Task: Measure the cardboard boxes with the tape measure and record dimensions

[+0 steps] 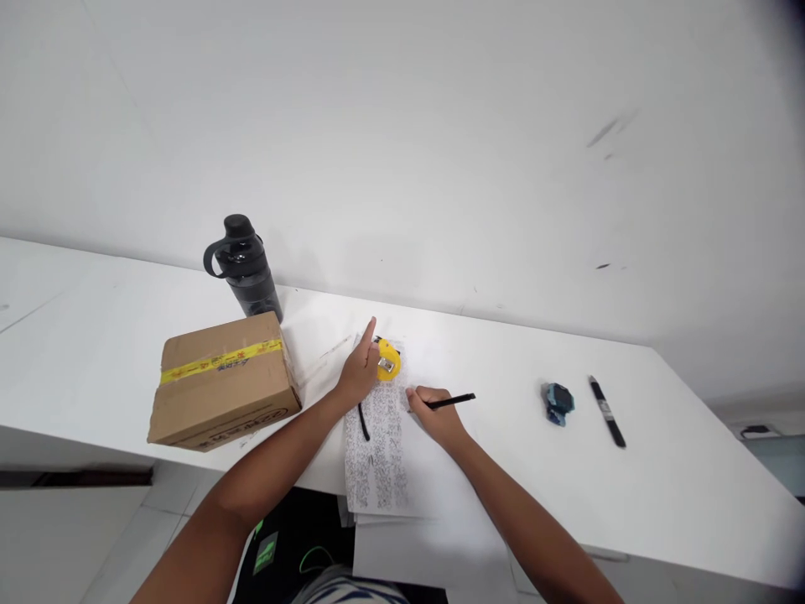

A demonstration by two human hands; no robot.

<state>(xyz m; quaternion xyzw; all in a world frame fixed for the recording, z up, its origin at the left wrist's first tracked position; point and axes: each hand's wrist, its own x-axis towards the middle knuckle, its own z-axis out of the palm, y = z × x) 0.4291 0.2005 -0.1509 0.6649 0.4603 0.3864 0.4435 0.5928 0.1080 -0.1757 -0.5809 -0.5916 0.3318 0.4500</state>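
My left hand [360, 371] is closed at the left side of a yellow tape measure [388, 361], its index finger stretched toward the wall. The tape measure rests over the top part of a densely marked sheet of paper [376, 470]. Below my left wrist a black strap [364, 422] lies on the sheet; whether it joins the tape measure is hidden. A black pen [456, 401] is gripped in my right hand [440, 411], beside the sheet's right edge. The pen's back end points right, and its tip is mostly hidden by my fingers.
A cardboard box [220, 373] with yellow tape stands left of my forearm, and a dark water bottle [251, 273] stands behind it. Toward the right of the white table [503, 470] lie a blue wristwatch [558, 403] and a black marker [608, 413]. A white wall [408, 151] borders the back.
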